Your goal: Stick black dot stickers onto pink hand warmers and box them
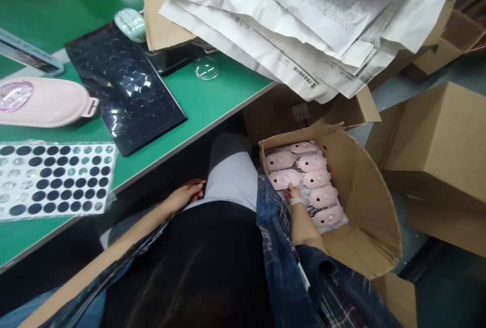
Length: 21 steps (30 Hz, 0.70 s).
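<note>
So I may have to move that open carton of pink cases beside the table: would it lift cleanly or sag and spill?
The open carton would probably flex: its wall bows outward and the flaps hang loose. The pink cases lie in wrapped rows, so they would likely shift together. The right hand rests on them.

Overhead light glared off the black tray (123,85) and green tabletop (212,100); beneath lay dim shadow, edges bent and soft

Green table (212,100): black tray (125,90), pink case (41,103), dot sheet (53,178), papers (304,19), clear dish (206,67).
</note>
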Tool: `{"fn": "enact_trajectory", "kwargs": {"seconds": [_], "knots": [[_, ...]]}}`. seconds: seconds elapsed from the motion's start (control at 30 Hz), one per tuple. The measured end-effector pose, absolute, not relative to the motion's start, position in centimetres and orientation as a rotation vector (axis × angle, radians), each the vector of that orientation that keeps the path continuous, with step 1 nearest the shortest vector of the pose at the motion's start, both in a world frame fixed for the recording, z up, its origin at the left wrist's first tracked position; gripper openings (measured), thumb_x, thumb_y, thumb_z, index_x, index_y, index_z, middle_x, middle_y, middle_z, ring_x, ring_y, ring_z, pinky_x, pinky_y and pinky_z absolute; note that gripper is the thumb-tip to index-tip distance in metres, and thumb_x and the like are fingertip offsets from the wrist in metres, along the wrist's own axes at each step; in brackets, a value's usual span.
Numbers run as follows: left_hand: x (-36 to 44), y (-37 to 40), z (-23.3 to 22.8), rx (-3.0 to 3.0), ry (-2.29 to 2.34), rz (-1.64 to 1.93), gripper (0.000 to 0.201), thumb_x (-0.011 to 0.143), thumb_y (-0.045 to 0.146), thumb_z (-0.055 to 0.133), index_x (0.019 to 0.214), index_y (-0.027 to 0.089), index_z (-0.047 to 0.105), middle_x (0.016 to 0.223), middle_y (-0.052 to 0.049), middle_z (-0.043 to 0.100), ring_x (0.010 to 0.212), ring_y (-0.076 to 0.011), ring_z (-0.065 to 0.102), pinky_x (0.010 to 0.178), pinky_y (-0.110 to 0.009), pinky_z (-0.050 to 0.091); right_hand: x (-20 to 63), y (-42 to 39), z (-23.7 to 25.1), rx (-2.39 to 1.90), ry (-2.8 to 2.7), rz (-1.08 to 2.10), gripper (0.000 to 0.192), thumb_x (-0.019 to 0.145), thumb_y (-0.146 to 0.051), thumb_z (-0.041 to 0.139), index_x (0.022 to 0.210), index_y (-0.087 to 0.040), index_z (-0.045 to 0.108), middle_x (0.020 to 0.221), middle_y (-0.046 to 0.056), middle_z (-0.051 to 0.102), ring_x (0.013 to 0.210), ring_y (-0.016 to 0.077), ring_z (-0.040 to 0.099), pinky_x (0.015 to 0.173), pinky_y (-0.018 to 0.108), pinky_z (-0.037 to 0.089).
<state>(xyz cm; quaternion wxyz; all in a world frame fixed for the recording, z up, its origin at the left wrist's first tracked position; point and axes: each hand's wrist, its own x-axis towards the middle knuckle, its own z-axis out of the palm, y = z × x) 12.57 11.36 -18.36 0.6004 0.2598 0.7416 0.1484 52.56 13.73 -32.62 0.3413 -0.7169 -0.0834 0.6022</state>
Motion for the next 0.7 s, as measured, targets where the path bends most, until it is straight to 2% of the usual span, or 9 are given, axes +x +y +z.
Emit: {"fn": "enact_trajectory", "kwargs": {"seconds": [0.33, 0.7], "knots": [[13.1, 11.6, -18.3, 0.572, 1.751, 0.322, 0.063, 0.063, 0.062, 0.075, 0.107, 0.019, 0.063, 0.069, 0.001, 0.061, 0.062, -0.0161, 0.052, 0.063, -0.029, 0.040, 51.2, 15.5, -30.2, -2.031, -0.102, 1.577, 0.026, 0.104, -0.040, 0.064, 0.110, -0.014, 0.065, 0.089, 0.000, 0.063, 0.064, 0.0087, 0.058, 0.055, 0.021, 0.051], [13.8, 12.2, -17.3, 0.549, 1.775, 0.297, 0.055, 0.077, 0.056, 0.075, 0.115, 0.017, 0.066, 0.067, 0.001, 0.062, 0.061, -0.0155, 0.054, 0.060, -0.027, 0.041, 51.2, 16.1, -30.7, -2.213, -0.299, 1.674, 0.027, 0.104, -0.039, 0.064, 0.114, -0.014, 0.065, 0.098, 0.003, 0.067, 0.074, 0.0122, 0.065, 0.064, 0.026, 0.058]]}}
